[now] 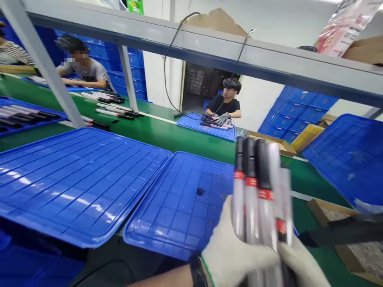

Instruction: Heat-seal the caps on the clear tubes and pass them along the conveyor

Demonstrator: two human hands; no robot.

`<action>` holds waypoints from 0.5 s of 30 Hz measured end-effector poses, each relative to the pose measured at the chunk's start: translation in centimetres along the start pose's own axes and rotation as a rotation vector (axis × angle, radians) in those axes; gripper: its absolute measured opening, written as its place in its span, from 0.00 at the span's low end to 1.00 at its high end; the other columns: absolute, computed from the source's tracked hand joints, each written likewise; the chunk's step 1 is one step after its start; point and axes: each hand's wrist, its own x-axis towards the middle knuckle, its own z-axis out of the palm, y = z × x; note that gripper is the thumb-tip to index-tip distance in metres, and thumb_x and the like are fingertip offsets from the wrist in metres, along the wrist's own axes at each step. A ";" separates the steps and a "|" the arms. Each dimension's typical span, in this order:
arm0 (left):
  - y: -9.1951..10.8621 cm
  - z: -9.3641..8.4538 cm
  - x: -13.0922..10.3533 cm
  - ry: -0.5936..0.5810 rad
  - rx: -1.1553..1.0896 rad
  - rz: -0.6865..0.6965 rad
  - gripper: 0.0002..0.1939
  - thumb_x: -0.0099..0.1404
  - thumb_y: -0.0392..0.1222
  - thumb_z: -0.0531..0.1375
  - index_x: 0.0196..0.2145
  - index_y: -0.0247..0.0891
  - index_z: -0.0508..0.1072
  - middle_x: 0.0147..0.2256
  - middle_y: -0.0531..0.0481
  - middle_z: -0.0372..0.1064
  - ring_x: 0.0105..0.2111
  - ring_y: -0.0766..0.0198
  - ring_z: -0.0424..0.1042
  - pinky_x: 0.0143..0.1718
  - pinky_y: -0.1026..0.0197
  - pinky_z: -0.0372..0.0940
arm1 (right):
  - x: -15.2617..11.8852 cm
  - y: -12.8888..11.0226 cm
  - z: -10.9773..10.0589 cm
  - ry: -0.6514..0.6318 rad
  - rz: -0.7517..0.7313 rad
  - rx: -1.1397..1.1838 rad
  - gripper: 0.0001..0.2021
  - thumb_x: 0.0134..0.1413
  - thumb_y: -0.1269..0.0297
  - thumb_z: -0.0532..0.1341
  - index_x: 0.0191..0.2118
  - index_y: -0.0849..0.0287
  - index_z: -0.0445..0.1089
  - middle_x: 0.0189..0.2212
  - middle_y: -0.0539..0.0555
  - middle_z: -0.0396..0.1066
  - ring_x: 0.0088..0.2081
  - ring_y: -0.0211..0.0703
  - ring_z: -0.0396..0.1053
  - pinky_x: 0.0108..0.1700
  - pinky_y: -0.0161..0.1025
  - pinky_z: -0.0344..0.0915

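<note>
My left hand [236, 247], in a white glove with a dark band at the wrist, is closed around a bundle of white tubes [252, 209] with black ends and red bands. My right hand [305, 265], also gloved, is closed against the bundle's right side. The tubes stand roughly upright, some black ends up and at least one down; motion blurs them, and their lower ends are partly hidden. Behind them a blue tray [176, 203] lies on the bench, with a small black round cap [200, 191] and tiny bits on it.
Another blue tray [83, 179] lies to the left. Across the green bench [155, 129], a co-worker [224, 103] handles similar tubes. At right are a tilted blue tray [350, 151], a cardboard box [359, 255] of small parts and a blurred black object [344, 231]. A metal shelf beam [203, 44] crosses above.
</note>
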 end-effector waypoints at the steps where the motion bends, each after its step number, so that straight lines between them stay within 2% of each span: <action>1: 0.0 -0.6 0.8 0.042 -0.020 -0.002 0.48 0.56 0.52 0.82 0.68 0.43 0.69 0.62 0.38 0.78 0.60 0.43 0.80 0.66 0.41 0.75 | 0.3 -0.3 -0.6 0.048 0.002 0.012 0.66 0.37 0.32 0.78 0.83 0.22 0.51 0.74 0.51 0.72 0.75 0.83 0.66 0.62 0.78 0.79; 2: 0.0 -1.2 1.6 0.087 -0.038 -0.023 0.49 0.52 0.49 0.83 0.66 0.40 0.69 0.58 0.38 0.80 0.58 0.43 0.81 0.65 0.42 0.76 | 0.7 -0.6 -1.1 0.087 0.002 0.016 0.64 0.37 0.34 0.78 0.82 0.22 0.54 0.75 0.49 0.71 0.75 0.84 0.66 0.62 0.79 0.79; 4: -0.1 -2.5 3.1 0.154 -0.081 -0.102 0.45 0.51 0.47 0.82 0.63 0.38 0.70 0.55 0.37 0.83 0.55 0.42 0.83 0.62 0.43 0.78 | 1.9 -1.2 -1.4 0.142 0.002 -0.003 0.62 0.36 0.38 0.79 0.80 0.23 0.58 0.76 0.48 0.69 0.75 0.83 0.65 0.64 0.78 0.78; 6: -0.1 -3.6 4.0 0.137 -0.137 -0.167 0.43 0.55 0.49 0.80 0.63 0.37 0.71 0.57 0.36 0.83 0.57 0.40 0.83 0.61 0.43 0.78 | 3.1 -1.7 -1.1 0.192 0.012 -0.031 0.60 0.38 0.39 0.79 0.80 0.26 0.61 0.77 0.48 0.67 0.76 0.80 0.65 0.67 0.75 0.76; 10: 0.4 -5.6 4.5 0.088 -0.193 -0.186 0.42 0.57 0.53 0.80 0.64 0.37 0.75 0.61 0.34 0.82 0.60 0.38 0.83 0.64 0.42 0.78 | 4.8 -1.4 -0.7 0.239 0.066 -0.087 0.57 0.43 0.40 0.78 0.81 0.34 0.62 0.79 0.51 0.64 0.79 0.76 0.62 0.75 0.70 0.71; 13: 0.8 -7.5 4.3 0.141 -0.097 -0.215 0.42 0.58 0.54 0.77 0.66 0.38 0.76 0.62 0.36 0.82 0.61 0.36 0.82 0.63 0.41 0.79 | 5.7 -0.3 -1.0 0.253 0.104 -0.140 0.56 0.48 0.38 0.77 0.82 0.40 0.61 0.80 0.54 0.62 0.81 0.72 0.59 0.79 0.66 0.65; 15: 0.8 -9.3 3.9 0.256 0.074 -0.212 0.45 0.58 0.55 0.75 0.70 0.40 0.73 0.67 0.38 0.79 0.66 0.35 0.79 0.68 0.39 0.76 | 6.4 0.5 -1.3 0.241 0.136 -0.192 0.54 0.52 0.37 0.74 0.82 0.46 0.61 0.81 0.56 0.61 0.81 0.70 0.58 0.82 0.64 0.60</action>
